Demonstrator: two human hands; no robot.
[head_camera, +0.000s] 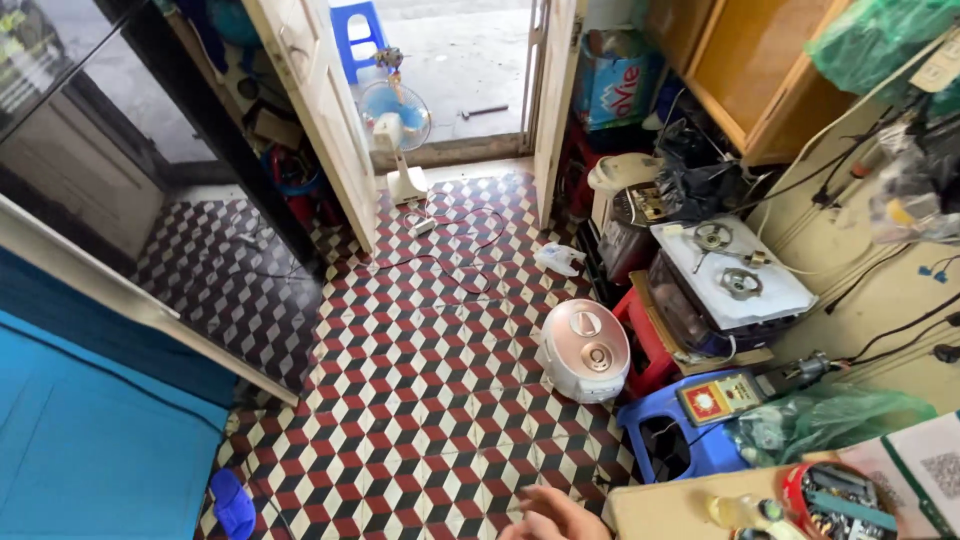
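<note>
**One hand showing at the bottom edge of a cluttered repair room**

We are looking down at a floor (420, 400) tiled in red, black and white cubes. Only one hand (553, 517) is showing, at the bottom edge near the middle; we are not able to tell which hand it is. Its fingers are lying loosely curled, holding nothing that we can see, and whether it is touching anything is cut off by the frame. The other hand is not appearing at all.

Just to the right of the hand, a wooden tabletop (665, 505) is carrying a round red container (838, 497) packed with small tools and parts, their kinds too small to tell. A clear bottle (745, 512) is lying beside it. A green plastic bag (825, 420) is sitting behind it, its contents blurred.

Nearest the hand on the floor, a white and pink rice cooker (585, 350) is standing with its lid closed. Just beside it a blue plastic stool (672, 430) is bearing a yellow meter (722, 397). Further back, a white two-burner stove (730, 272) is resting on stacked appliances, and a small standing fan (397, 135) is facing us by the open doorway.
</note>
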